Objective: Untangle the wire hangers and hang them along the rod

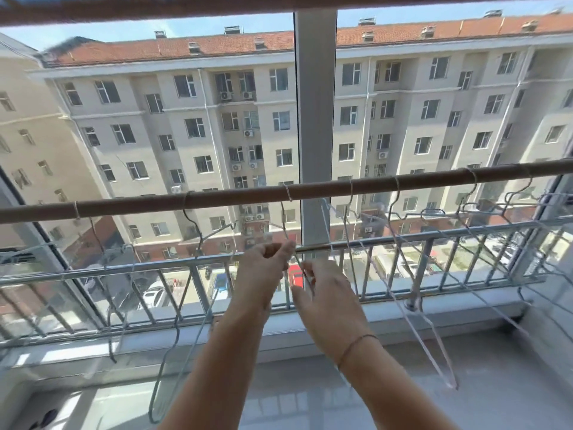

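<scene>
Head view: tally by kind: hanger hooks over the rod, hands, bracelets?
Hanger hooks on rod: 6 clear, far right blurred
Hands: 2, left hand, right hand
Bracelet: 1
Total: 9

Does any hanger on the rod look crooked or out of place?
Yes. The white hanger right of the right hand hangs steeply tilted from the rod, one corner pointing far down. Further right, several hangers overlap and look tangled.

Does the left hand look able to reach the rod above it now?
Probably yes: the rod runs above the left hand, nothing solid between, but it pinches a hanger and must first let go.
</scene>
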Available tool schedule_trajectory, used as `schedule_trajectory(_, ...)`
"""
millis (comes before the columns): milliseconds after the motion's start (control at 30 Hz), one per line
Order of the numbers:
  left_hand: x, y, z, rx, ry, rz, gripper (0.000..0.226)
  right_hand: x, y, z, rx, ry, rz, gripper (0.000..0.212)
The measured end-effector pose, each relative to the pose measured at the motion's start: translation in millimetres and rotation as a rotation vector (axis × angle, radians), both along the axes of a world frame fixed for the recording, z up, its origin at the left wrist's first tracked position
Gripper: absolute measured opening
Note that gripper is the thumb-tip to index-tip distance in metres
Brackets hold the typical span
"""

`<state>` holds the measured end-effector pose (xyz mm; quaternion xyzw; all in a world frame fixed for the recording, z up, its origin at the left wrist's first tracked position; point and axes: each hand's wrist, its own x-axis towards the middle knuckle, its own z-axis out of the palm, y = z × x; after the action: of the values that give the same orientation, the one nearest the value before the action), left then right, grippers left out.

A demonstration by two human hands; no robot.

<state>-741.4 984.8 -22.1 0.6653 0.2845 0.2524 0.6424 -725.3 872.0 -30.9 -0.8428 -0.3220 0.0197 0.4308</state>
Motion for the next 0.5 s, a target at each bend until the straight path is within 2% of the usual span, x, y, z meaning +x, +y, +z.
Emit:
schedule_trajectory(133,4.3,0.5,-4.5,-0.04,0.019,-0.067,0.009,5.8,12.6,-15.6,0.126,0.079,-0.084,0.02)
schedule_trajectory(333,23.7,20.5,9.2,-0.085,-0.062,0.016,0.016,15.3,45.3,-3.5,0.356,0.183,-0.103,0.018)
schedule_trajectory(433,34.7,32.7,14.1,-0.031,-0.049,0.051,0.015,22.3,61.6,1.9,0.383,0.193,-0.111,0.015)
schedule_trajectory(500,36.3,38.1,6.8,-0.003,-0.021,0.044,0.021,25.9,66.3,-4.5,0.364,0.203,-0.108,0.013)
